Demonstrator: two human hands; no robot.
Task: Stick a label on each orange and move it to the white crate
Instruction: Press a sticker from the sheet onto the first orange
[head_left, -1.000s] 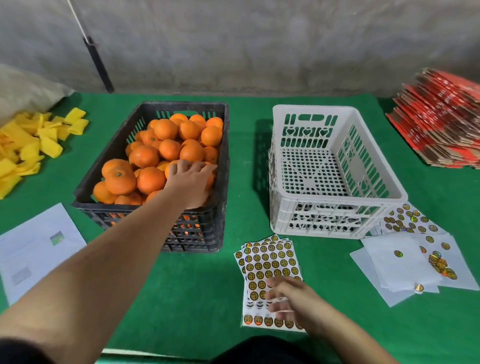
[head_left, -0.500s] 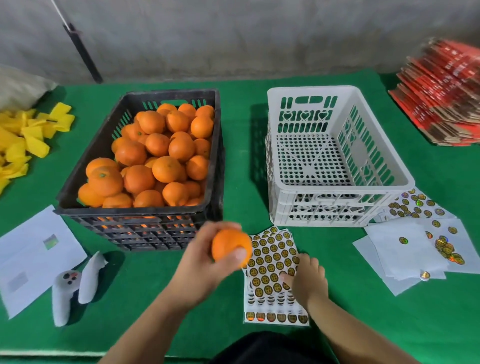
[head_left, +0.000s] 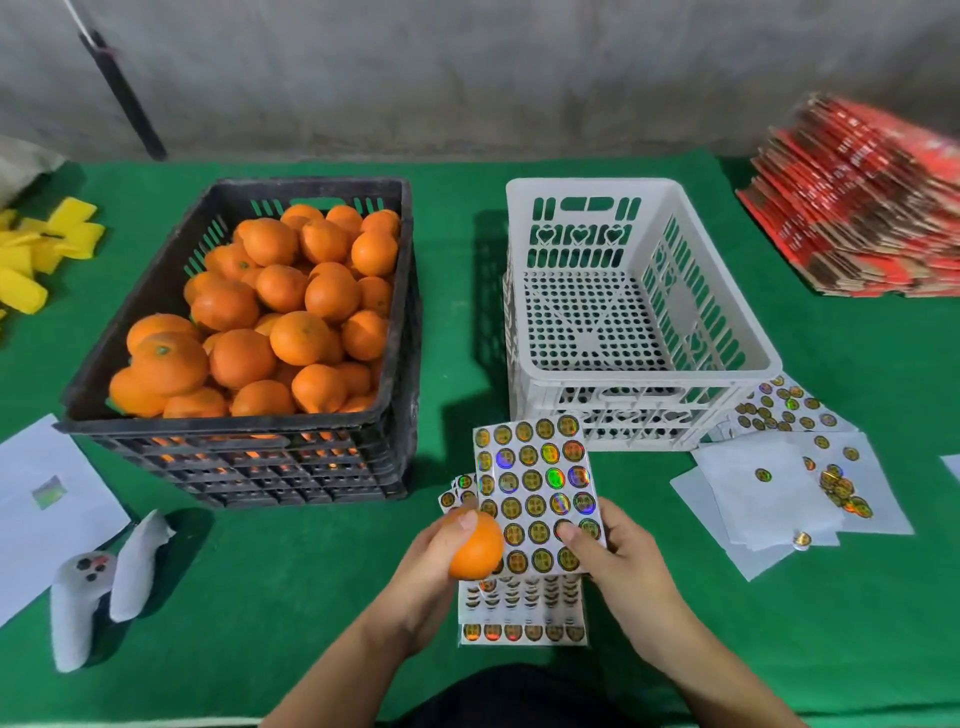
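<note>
One bare orange (head_left: 475, 548) gripped beside a lifted sticker sheet (head_left: 537, 493); white crate (head_left: 644, 374) empty, upright

Two crates (head_left: 639, 312), two hands (head_left: 618, 561), one controller (head_left: 88, 597).

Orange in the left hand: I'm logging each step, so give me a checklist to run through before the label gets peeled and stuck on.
1. Orange in the left hand grip: ok.
2. Sticker sheet lifted and held by the right hand: ok.
3. Thumb on a sticker: ok; edge lifted: cannot tell.
4. Label already on this orange: cannot tell, none on the visible side.
5. White crate within view, nothing inside: ok.
6. Black crate holds more oranges: ok.
</note>
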